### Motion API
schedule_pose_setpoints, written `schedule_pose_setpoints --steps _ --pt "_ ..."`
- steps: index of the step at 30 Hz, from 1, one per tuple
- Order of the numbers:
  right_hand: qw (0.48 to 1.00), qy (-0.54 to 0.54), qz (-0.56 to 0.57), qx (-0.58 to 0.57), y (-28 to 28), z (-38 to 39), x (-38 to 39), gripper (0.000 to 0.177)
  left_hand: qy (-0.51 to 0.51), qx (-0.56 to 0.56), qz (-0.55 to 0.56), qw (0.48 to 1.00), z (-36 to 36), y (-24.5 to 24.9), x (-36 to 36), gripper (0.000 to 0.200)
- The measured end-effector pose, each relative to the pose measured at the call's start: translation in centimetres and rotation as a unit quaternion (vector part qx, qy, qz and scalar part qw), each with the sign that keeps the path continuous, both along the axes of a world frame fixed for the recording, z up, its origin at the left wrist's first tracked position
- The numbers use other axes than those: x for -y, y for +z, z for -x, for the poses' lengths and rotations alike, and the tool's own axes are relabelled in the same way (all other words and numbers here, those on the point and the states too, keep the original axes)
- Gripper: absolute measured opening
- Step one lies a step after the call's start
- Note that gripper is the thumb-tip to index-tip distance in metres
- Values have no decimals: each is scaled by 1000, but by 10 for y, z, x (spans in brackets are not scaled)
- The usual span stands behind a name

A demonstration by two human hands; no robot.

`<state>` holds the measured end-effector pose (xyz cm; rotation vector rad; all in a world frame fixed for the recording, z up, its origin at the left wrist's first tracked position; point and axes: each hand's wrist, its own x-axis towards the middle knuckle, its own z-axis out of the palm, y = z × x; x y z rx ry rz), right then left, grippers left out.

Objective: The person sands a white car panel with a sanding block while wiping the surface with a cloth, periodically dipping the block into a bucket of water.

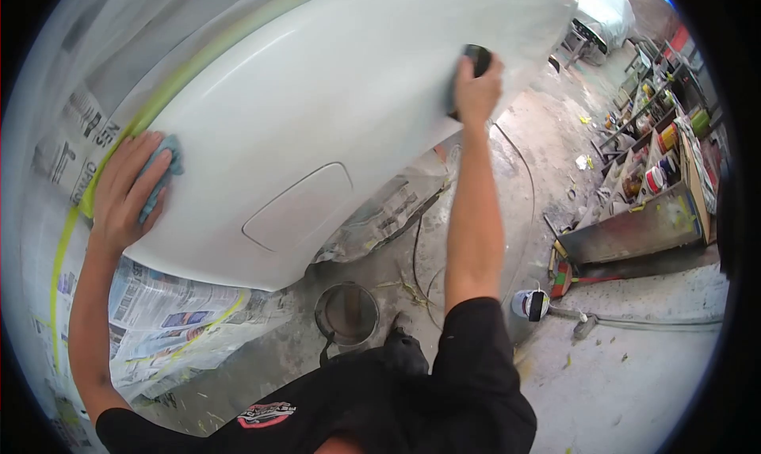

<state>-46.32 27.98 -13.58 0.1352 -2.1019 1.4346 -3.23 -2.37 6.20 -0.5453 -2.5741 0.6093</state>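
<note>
Nearest the camera, below the person's black shirt (412, 406), a round metal bucket (346, 313) stands on the dusty concrete floor (634, 375). A small can (523, 303) sits to its right, and a thin dark hose (420, 256) loops between them. Crumpled newspaper (151, 295), edged with yellow-green tape (63, 240), hangs under and beside the white panel (317, 113). The panel is a smooth, matte, curved piece of car body whose long axis runs from lower left to upper right across the view. A rounded fuel flap (297, 208) is outlined low in its middle. The left hand (127, 188) is the nearer of the two. It lies flat at the panel's left edge, just inside the tape line, with fingers stretched out and pressing a soft blue cloth (166, 165) against the surface. The right hand (478, 89) reaches farther up and to the right at full arm's length. Its fingers are wrapped firmly around a black block (478, 58), which is held against the panel near its upper right end. The two hands are well apart, with the flap and a broad stretch of bare panel between them. Beyond the panel to the right, a rusty metal shelf (650, 216) holds many coloured tins and jars. Farthest back stands a covered car (606, 10) under a pale sheet.
</note>
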Motion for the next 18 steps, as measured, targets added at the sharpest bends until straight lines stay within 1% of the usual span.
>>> schedule_pose_setpoints --steps 2,3,5,6,8,10,11,12,14,16,18 --pt "995 -32 0 96 18 6 0 63 5 -6 -2 1000 2 4 -3 62" --pt "998 -14 -9 59 24 -11 10 64 7 -4 -4 1000 2 4 -4 62" --pt "999 18 -22 -20 32 -78 39 65 10 -10 -3 1000 1 4 -3 61" --pt "994 13 -34 -101 24 -124 67 64 11 -14 -1 1000 1 4 -3 60" --pt "987 63 -27 -146 4 -211 96 62 8 -15 0 1000 -2 3 -3 59" --pt "975 84 -81 -189 -23 -246 91 60 1 -18 -1 1000 -2 1 -2 59" --pt "968 95 -107 -207 -31 -255 90 59 0 -19 0 1000 -3 0 -2 59" --pt "974 88 -85 -191 -27 -245 85 59 -1 -20 1 1000 -4 0 -1 58" --pt "983 76 -40 -161 -5 -191 68 58 -4 -23 2 1000 -1 0 1 58" --pt "997 41 -9 -68 25 -160 56 55 -6 -19 -1 1000 -3 -1 2 58" --pt "997 31 0 -77 18 -173 67 55 -4 -22 -1 1000 -3 -2 3 58"
